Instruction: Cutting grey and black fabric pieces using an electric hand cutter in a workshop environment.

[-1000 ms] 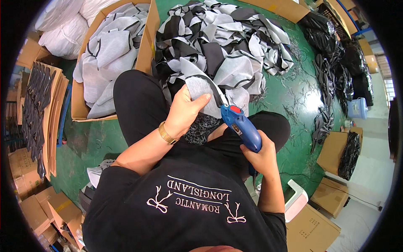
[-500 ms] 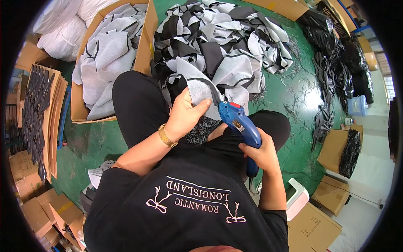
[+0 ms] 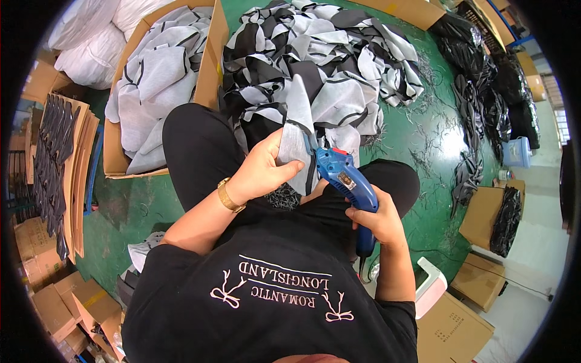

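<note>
My left hand [image 3: 261, 170] pinches a grey fabric piece [image 3: 294, 151] with a black edge between thumb and fingers, its pointed end up toward the pile. My right hand [image 3: 382, 216] is wrapped round the handle of blue electric scissors [image 3: 353, 183] with a red button. Their head meets the black edge of the piece; the blades are too small to make out. Beyond my hands lies a large pile of grey and black fabric pieces [image 3: 339, 100]. Thin dark trimmings [image 3: 283, 197] lie between my legs, partly hidden by the held piece.
At the left stands an open cardboard box [image 3: 213, 66] filled with similar grey pieces [image 3: 158, 72]. Scattered trimmings lie on the green floor [image 3: 417, 130] at the right. Black plastic bags [image 3: 514, 91], a light blue bucket [image 3: 516, 152] and a white stool [image 3: 431, 284] stand further right.
The fabric piece has swung more upright and shifted toward me along the scissors' head. My left hand has moved slightly down with it. The scissors have barely moved.
</note>
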Demonstrator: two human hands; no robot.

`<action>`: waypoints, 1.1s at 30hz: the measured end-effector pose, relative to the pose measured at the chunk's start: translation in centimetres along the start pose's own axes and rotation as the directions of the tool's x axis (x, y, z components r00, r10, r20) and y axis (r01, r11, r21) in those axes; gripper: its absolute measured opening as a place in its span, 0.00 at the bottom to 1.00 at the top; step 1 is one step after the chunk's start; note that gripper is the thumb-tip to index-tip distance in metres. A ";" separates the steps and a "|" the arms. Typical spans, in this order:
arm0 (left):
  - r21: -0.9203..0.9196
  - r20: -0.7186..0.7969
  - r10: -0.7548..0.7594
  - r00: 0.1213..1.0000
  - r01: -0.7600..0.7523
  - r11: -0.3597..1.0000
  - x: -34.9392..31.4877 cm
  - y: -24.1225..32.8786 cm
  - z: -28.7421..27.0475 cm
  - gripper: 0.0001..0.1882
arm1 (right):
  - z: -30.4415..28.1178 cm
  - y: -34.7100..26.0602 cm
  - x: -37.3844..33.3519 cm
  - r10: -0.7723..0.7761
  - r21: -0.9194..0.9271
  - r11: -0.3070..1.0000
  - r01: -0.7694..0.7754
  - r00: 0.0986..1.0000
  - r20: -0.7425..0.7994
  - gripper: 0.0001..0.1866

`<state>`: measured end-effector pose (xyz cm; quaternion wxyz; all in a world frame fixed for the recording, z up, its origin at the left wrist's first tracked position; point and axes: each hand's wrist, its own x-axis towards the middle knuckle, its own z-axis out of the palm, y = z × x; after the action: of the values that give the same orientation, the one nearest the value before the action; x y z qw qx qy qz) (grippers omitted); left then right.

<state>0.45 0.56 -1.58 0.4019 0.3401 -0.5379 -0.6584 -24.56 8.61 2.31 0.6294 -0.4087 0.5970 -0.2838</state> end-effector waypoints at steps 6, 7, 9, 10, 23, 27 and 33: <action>0.021 0.137 -0.031 0.990 0.029 0.999 -0.3 0.9 -0.8 0.26 | -0.3 -0.2 0.0 0.023 0.012 1.000 -0.023 0.999 0.036 0.20; 0.051 0.178 -0.057 0.982 0.049 0.997 -0.3 1.1 -1.0 0.27 | -0.4 -0.2 -0.1 0.023 0.011 1.000 -0.024 0.999 0.037 0.20; 0.068 0.211 -0.087 0.974 0.075 0.995 -0.3 1.3 -1.5 0.27 | -0.7 -0.3 -0.1 0.043 0.004 0.999 -0.043 0.997 0.059 0.20; 0.085 0.245 -0.116 0.963 0.098 0.992 -0.3 1.3 -1.7 0.27 | -0.7 -0.4 -0.1 0.043 0.004 0.999 -0.044 0.997 0.061 0.20; 0.560 0.472 -0.239 0.849 -0.079 0.825 1.0 4.3 -3.5 0.30 | -1.0 -1.3 1.1 0.071 0.173 0.979 -0.104 0.980 0.186 0.18; 0.451 0.379 -0.083 0.922 -0.106 0.886 1.1 1.9 -3.8 0.33 | -0.7 -1.4 2.9 -0.015 0.294 0.956 -0.025 0.991 0.131 0.19; 0.044 0.042 -0.156 0.987 0.154 0.987 1.0 1.8 -5.7 0.34 | -2.6 -1.8 6.0 -0.230 0.506 0.839 0.203 0.973 -0.009 0.22</action>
<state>5.34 -3.04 -0.89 0.3303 0.3739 -0.5320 -0.6842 -26.12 2.18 0.89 0.6932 -0.3023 0.4356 -0.4881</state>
